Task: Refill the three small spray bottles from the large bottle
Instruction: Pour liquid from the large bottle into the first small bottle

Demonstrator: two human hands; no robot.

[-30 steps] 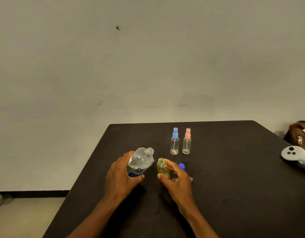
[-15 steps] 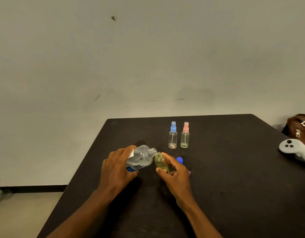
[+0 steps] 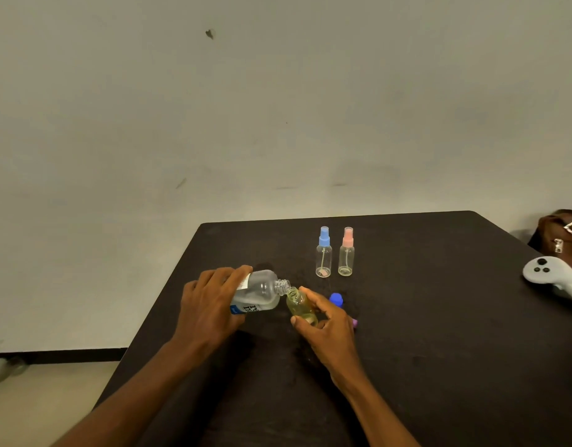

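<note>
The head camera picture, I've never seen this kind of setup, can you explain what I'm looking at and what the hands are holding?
There is no machine here: a camera worn on a person's head looks down at their two bare hands over a dark table. The left hand tips a large clear bottle so its open neck meets the mouth of a small yellowish bottle, which the right hand steadies. Farther back stand two capped spray bottles, one blue-topped and one pink-topped. A loose blue cap lies behind the right hand. A white controller rests at the right edge.
</note>
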